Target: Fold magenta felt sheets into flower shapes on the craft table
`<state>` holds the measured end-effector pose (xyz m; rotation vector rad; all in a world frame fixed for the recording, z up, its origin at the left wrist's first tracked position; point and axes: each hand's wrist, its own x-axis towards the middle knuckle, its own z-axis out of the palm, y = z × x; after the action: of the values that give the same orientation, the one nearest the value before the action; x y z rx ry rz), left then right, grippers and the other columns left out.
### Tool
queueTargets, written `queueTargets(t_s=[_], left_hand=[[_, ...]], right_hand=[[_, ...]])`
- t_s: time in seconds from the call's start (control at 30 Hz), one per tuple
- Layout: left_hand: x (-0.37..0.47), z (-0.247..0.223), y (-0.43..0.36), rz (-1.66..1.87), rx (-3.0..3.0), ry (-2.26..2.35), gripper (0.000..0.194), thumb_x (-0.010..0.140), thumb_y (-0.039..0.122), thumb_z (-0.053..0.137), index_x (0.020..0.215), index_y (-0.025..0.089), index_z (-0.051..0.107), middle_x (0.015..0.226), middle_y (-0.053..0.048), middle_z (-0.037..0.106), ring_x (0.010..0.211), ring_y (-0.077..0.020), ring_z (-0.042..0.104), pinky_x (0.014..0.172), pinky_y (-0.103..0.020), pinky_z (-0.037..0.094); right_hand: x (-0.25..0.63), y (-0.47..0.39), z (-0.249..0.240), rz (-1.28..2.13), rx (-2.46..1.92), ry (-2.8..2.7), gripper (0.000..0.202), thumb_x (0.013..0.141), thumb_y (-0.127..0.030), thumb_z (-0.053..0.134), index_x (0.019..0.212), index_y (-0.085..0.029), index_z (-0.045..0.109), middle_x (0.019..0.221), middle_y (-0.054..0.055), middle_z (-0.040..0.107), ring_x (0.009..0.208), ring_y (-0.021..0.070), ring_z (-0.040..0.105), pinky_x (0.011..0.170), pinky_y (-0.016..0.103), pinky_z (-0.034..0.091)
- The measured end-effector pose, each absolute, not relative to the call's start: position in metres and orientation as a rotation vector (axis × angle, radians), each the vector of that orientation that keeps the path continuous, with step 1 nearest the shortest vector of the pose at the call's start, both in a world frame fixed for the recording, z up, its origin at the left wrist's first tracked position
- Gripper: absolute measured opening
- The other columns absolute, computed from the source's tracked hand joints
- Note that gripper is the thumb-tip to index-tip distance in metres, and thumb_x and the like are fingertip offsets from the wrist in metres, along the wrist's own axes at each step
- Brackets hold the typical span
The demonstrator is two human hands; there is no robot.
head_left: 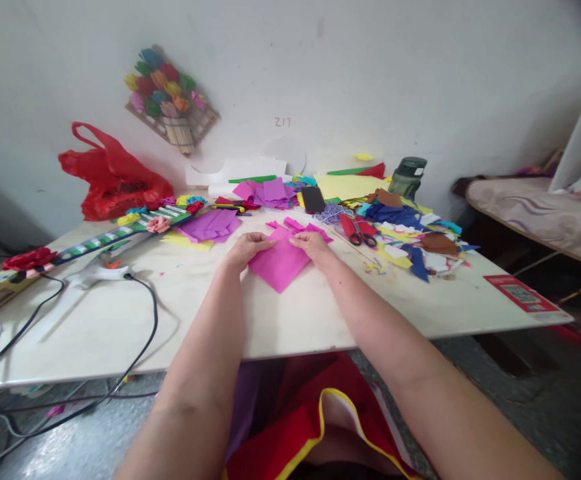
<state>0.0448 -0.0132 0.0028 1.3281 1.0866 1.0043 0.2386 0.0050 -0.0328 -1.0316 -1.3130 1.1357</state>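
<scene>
A magenta paper square (280,263) lies between my hands over the white table (290,333), one corner pointing towards me. My left hand (251,249) pinches its left edge, and my right hand (311,247) pinches it near the right edge. Just beyond my hands are narrow magenta paper pieces (297,225). A fan of purple paper sheets (211,225) rests to the left, on top of yellow paper. Red-and-black scissors (357,233) lie to the right of my right hand.
At the back stand a red plastic bag (115,177) and a dark green bottle (408,177). A phone (313,199) lies mid-table. Paper scraps (405,227) pile up on the right. Cables and a white stand (87,277) occupy the left.
</scene>
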Motion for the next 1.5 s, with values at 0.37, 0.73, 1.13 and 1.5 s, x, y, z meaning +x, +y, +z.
queueTargets(t_s=[0.37, 0.73, 1.13, 1.5], left_hand=[[0.044, 0.003, -0.014, 0.987, 1.369, 1.087, 0.035, 0.052, 0.040, 0.083, 0.062, 0.014, 0.062, 0.051, 0.001, 0.056, 0.041, -0.0076, 0.044, 0.040, -0.021, 0.026], [0.046, -0.001, -0.012, 1.027, 1.448, 1.124, 0.038, 0.051, 0.043, 0.082, 0.058, 0.015, 0.058, 0.049, 0.003, 0.052, 0.041, -0.0066, 0.042, 0.041, -0.021, 0.027], [0.049, 0.000, -0.012, 1.049, 1.461, 1.164, 0.041, 0.046, 0.043, 0.083, 0.059, 0.014, 0.056, 0.052, 0.003, 0.055, 0.045, -0.0077, 0.046, 0.044, -0.021, 0.033], [0.052, 0.003, -0.015, 1.022, 1.531, 1.205, 0.043, 0.045, 0.045, 0.082, 0.058, 0.014, 0.055, 0.051, 0.003, 0.053, 0.046, -0.0078, 0.046, 0.046, -0.021, 0.033]], right_hand=[[0.237, 0.000, -0.026, 1.019, -0.959, -1.388, 0.018, 0.062, -0.034, 0.075, 0.072, -0.019, 0.071, 0.070, 0.002, 0.065, 0.071, 0.0170, 0.058, 0.074, 0.034, 0.047], [0.230, -0.007, -0.019, 0.593, -0.806, -1.642, 0.007, 0.070, -0.027, 0.068, 0.064, -0.023, 0.066, 0.111, 0.007, 0.061, 0.114, 0.0231, 0.053, 0.104, 0.042, 0.036], [0.229, -0.009, -0.016, 0.693, -0.808, -1.755, 0.011, 0.072, -0.022, 0.063, 0.062, -0.019, 0.066, 0.117, 0.010, 0.063, 0.110, 0.0215, 0.056, 0.101, 0.040, 0.038], [0.229, -0.005, -0.019, 0.630, -0.796, -1.814, 0.016, 0.073, -0.016, 0.057, 0.057, -0.018, 0.059, 0.115, 0.009, 0.062, 0.107, 0.0195, 0.056, 0.097, 0.037, 0.042]])
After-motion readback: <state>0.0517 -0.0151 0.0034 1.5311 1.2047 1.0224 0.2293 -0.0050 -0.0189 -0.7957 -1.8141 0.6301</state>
